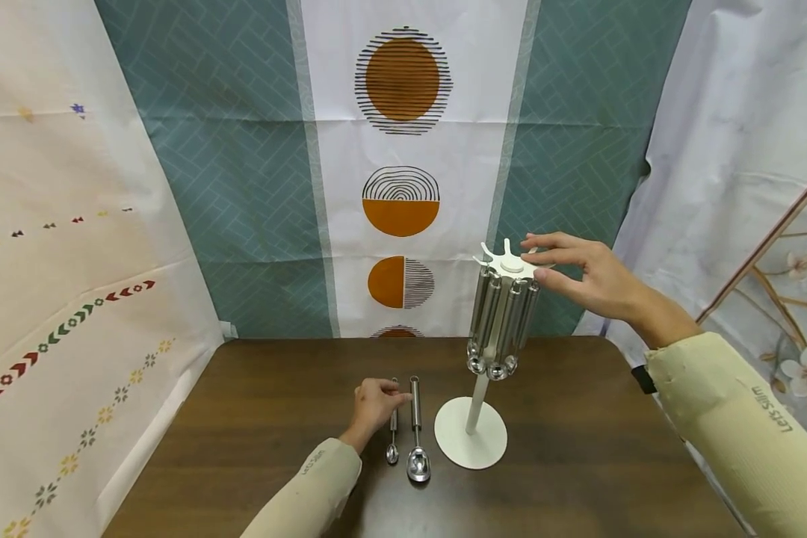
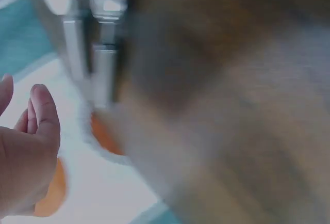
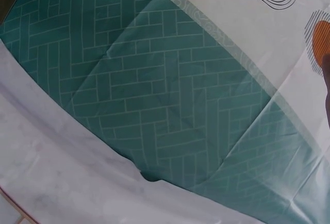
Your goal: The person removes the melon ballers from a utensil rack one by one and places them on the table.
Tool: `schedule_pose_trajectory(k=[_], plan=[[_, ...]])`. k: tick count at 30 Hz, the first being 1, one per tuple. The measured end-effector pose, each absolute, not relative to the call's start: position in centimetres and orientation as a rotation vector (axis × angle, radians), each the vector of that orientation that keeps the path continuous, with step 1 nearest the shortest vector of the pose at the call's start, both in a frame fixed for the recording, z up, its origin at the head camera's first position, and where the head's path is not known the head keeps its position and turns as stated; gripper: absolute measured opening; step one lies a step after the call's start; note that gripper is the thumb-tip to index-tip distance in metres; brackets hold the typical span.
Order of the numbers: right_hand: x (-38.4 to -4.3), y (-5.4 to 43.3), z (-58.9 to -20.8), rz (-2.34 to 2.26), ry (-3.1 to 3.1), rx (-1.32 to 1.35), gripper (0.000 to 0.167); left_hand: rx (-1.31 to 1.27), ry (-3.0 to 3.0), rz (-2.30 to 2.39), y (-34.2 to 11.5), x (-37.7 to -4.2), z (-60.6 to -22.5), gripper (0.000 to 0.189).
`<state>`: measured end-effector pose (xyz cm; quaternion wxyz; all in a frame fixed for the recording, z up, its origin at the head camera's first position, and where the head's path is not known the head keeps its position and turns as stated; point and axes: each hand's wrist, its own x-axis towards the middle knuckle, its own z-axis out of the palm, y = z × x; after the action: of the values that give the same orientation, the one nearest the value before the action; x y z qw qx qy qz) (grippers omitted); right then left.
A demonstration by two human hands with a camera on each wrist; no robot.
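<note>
A white stand with hooks [image 1: 511, 264] rises from a round white base [image 1: 471, 433], with several metal-handled scoops [image 1: 504, 321] hanging from it. My right hand [image 1: 588, 280] is at its top, fingers stretched over the hooks and fingertips right at the hub. On the table lie a small metal measuring spoon [image 1: 392, 453] and, to its right, a larger metal scoop [image 1: 418, 465]. My left hand [image 1: 374, 403] is over the small spoon's handle, its extended fingertips near the larger scoop's handle. The left wrist view is blurred; there the hand [image 2: 31, 141] shows nothing between its fingers.
A dark wooden table [image 1: 276, 418] bears everything. Behind it hangs a teal and white cloth [image 1: 242, 187] with orange circles. Patterned pale cloths hang at the left [image 1: 60, 299] and right [image 1: 740, 187] sides.
</note>
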<state>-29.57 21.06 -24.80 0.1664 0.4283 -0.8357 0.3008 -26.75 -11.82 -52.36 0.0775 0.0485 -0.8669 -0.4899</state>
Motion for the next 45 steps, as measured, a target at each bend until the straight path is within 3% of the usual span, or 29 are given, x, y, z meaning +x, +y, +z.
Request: schedule_pose_trajectory(k=[25, 32, 45], plan=[[-29.4, 20.9, -24.4, 0.841, -2.429, 1.198, 0.028, -0.462, -2.396, -2.011, -7.5, -27.0, -36.3, 0.035], [-29.5, 20.9, -24.4, 0.825, -2.424, 1.195, 0.029, -0.553, -2.366, -2.061, -6.3, -27.6, -34.0, 0.036], [-29.6, 20.9, -24.1, 0.781, -2.409, 1.209, 0.026, -0.607, -2.358, -2.049, -4.8, -28.7, -33.1, 0.034]])
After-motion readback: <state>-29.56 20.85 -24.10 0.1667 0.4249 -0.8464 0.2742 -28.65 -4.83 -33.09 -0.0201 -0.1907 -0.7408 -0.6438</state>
